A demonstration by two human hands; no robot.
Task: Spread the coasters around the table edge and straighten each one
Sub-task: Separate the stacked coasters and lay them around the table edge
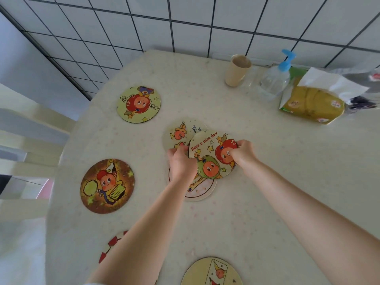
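Nearest the camera, a yellow coaster [211, 272] with a dashed card drawing lies at the bottom edge of the round table [287, 182], partly cut off by the frame. Just left of it, a red-and-white coaster [112, 244] shows from under the left forearm. Further along the left rim lie a brown coaster [107, 186] and, beyond it, a pale green coaster [138, 104], both flat and well apart.

Near the table's middle three coasters overlap in a loose pile. Both hands grasp the top one, the "Have a nice day" coaster [209, 153]: the left hand [182, 163] pinches its left edge, the right hand [243, 153] curls over its right edge. Beneath it a cream coaster [181, 132] sticks out on the far side and a pink-rimmed coaster [202, 191] on the near side.

By the tiled wall stand a beige cup [237, 70], a pump bottle [275, 79] with a blue top, and a tissue pack [312, 103].
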